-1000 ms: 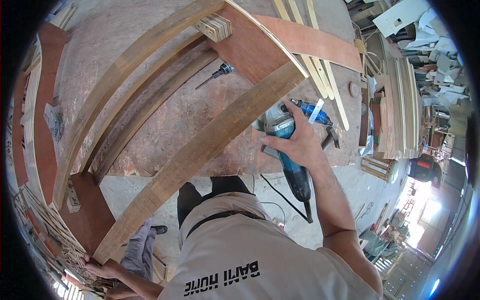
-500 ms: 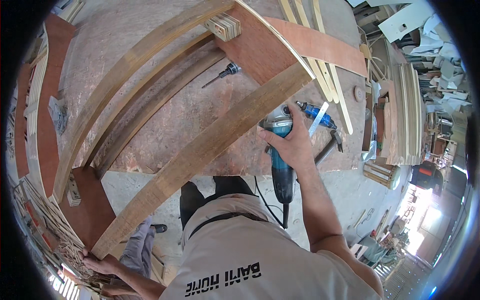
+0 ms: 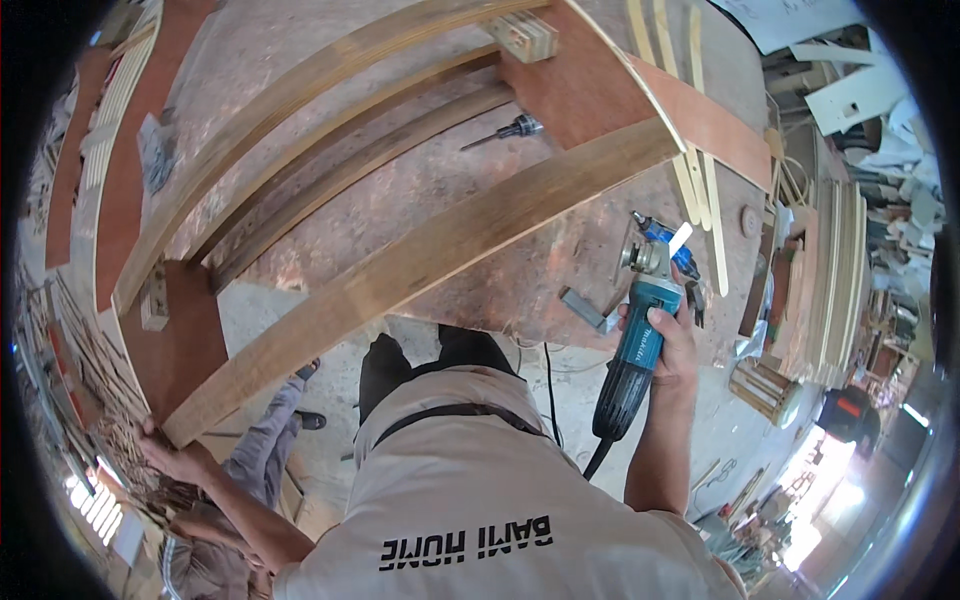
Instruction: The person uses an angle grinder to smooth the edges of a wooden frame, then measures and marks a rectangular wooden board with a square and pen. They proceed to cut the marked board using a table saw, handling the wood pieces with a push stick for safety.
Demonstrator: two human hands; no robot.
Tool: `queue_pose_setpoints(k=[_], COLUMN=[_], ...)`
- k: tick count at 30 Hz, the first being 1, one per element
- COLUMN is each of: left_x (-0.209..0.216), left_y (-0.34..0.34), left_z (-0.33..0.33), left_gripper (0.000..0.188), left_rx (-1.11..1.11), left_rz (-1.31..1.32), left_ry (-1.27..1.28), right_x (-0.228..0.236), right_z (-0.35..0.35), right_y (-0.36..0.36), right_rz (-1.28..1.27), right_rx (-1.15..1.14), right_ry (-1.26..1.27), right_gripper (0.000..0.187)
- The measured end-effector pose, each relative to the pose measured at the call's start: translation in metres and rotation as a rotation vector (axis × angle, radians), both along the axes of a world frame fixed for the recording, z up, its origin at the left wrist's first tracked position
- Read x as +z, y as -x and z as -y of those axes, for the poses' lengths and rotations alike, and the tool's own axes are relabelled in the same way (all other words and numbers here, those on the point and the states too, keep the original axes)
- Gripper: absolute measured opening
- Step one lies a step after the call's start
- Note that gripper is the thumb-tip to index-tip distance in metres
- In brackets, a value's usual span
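Observation:
A curved wooden frame (image 3: 400, 270) lies across the table, with long bowed rails joined to reddish plywood end panels (image 3: 185, 340). At its near left corner my left hand (image 3: 172, 455) is closed around the end of the frame. My right hand (image 3: 675, 345) grips the body of a teal and black angle grinder (image 3: 640, 350), its metal head pointing away from me and its cord trailing down. The grinder is apart from the frame, to the right of the near rail. Beyond the grinder head lies a blue tool (image 3: 672, 248), partly hidden.
A dark tool with a long bit (image 3: 515, 130) lies inside the frame. A grey bar (image 3: 588, 308) sits near the table edge. Light wooden strips (image 3: 712, 220) and a plywood panel (image 3: 720, 130) are at the far right. Another person's legs (image 3: 265, 440) show at lower left.
My right hand has drawn the grinder away from the near rail, to the right, and its body has tilted. The view has shifted a little. My left hand stays at the frame's corner.

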State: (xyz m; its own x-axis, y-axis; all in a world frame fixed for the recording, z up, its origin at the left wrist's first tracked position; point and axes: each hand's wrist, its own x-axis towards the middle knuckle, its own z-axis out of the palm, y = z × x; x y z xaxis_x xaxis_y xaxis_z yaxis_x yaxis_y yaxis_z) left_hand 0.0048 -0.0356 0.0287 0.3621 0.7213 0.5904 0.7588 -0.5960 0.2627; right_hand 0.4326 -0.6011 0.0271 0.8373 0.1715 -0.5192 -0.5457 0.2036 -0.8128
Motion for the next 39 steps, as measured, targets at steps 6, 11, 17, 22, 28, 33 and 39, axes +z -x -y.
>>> queue_pose_setpoints(k=[6,11,17,22,28,33,39], left_x=[-0.008,0.008,0.001,0.003,0.005,0.012,0.019], left_y=[-0.013,-0.034,-0.029,-0.038,-0.039,-0.043,-0.049], left_z=[-0.001,0.02,0.023,0.029,0.025,0.017,-0.017], left_gripper=[0.044,0.044,0.042,0.043,0.039,0.04,0.039], left_rx=[-0.076,0.012,-0.007,-0.14,-0.224,-0.242,-0.352], left_rz=[0.588,0.643,0.554,0.943,0.985,0.998,0.941], left_ry=[0.308,0.339,0.311,0.507,0.588,0.68,0.723], right_x=[0.013,0.018,0.012,0.005,0.015,0.005,0.033], right_z=[-0.033,-0.088,-0.129,-0.191,-0.282,-0.345,-0.333], right_y=[-0.014,-0.027,0.009,0.082,0.182,0.244,0.244], right_rz=[0.263,0.566,0.669,0.648,0.627,0.821,0.691], right_rx=[0.281,0.564,0.687,0.889,1.3,1.471,1.325], right_ry=[0.412,1.0,1.014,0.882,0.749,0.48,0.452], right_gripper=[0.097,0.092,0.09,0.088,0.092,0.091,0.094])
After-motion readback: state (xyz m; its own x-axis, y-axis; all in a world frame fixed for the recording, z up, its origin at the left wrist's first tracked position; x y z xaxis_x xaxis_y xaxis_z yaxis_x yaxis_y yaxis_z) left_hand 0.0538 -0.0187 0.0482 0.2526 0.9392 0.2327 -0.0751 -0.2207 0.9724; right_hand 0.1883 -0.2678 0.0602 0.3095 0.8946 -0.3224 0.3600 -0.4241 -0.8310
